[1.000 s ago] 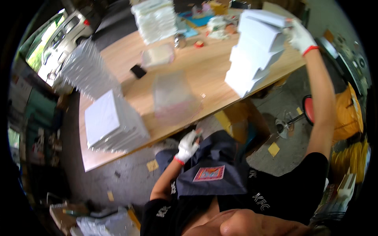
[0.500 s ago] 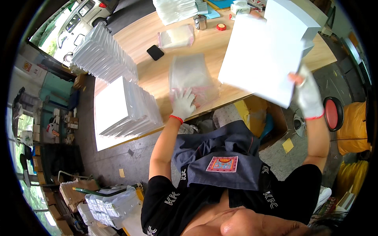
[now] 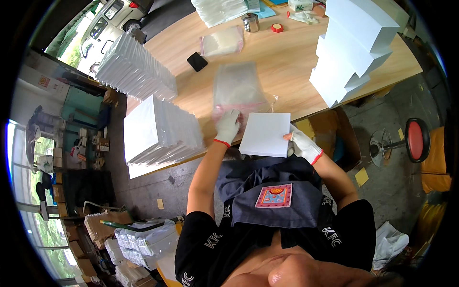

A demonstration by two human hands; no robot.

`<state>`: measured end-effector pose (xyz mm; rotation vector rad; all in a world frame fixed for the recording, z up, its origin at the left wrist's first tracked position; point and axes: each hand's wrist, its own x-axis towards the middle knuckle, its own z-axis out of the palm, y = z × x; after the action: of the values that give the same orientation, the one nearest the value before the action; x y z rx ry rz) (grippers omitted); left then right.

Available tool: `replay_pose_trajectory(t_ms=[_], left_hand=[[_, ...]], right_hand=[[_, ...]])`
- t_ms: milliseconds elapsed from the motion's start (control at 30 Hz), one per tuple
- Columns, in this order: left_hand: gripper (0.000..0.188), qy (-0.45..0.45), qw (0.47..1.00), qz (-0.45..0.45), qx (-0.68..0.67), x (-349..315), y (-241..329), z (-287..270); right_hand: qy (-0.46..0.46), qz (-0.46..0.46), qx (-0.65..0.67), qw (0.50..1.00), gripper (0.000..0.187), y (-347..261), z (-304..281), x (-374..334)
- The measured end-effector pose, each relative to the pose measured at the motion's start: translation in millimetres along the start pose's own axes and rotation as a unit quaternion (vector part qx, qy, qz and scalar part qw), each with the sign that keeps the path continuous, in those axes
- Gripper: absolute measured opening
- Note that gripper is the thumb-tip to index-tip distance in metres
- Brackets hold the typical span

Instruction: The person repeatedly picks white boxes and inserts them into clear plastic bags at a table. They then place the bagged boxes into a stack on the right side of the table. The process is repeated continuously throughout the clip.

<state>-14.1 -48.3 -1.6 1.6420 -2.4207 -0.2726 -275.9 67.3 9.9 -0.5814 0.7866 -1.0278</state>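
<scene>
My right hand (image 3: 303, 145), in a white glove, grips the lower right corner of a flat white square box (image 3: 265, 135) held at the table's near edge. In a matching glove, my left hand (image 3: 227, 126) rests on the near edge of a stack of clear plastic bags (image 3: 237, 88) lying on the wooden table (image 3: 282, 62). The box's left edge lies next to my left hand.
A tall stack of white boxes (image 3: 351, 48) stands at the table's right. Bagged white boxes (image 3: 158, 131) and a second pile (image 3: 134, 71) fill the left end. A black phone (image 3: 196, 61), a metal cup (image 3: 250, 22) and a red tape roll (image 3: 277, 27) sit farther back. A red stool (image 3: 415, 140) stands to the right.
My right hand came down from the tall stack with a single white box and brought it to the table's near edge. My left hand rose from my lap onto the plastic bags.
</scene>
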Motion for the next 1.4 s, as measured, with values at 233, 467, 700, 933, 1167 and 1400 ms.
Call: replay_pose_trajectory(t_ms=[233,467,700,933,1167,1400], left_hand=[[0.02,0.124,0.99,0.027,-0.068,-9.5,-17.6,13.9],[0.022,0.134,0.986,0.044,-0.086,-16.7,-15.1,12.1],[0.02,0.144,0.985,-0.002,-0.096,-21.6,6.3,-0.8],[0.02,0.167,0.922,-0.229,-0.265,-39.2,9.2,19.2],[0.02,0.067,0.92,-0.197,-0.331,-42.2,24.5,15.9],[0.018,0.13,0.965,-0.155,-0.167,-52.2,41.6,17.5]], right_hand=[[0.006,0.056,-0.018,0.998,0.057,4.7,11.7,18.7],[0.101,-0.006,0.061,0.993,0.044,12.5,7.3,34.2],[0.159,-0.028,0.084,0.983,0.041,18.9,6.6,32.8],[0.159,-0.03,0.106,0.981,0.045,18.6,-2.3,33.6],[0.162,-0.034,0.076,0.983,0.046,12.1,-5.1,31.3],[0.131,-0.071,0.057,0.987,0.051,11.8,0.0,23.5]])
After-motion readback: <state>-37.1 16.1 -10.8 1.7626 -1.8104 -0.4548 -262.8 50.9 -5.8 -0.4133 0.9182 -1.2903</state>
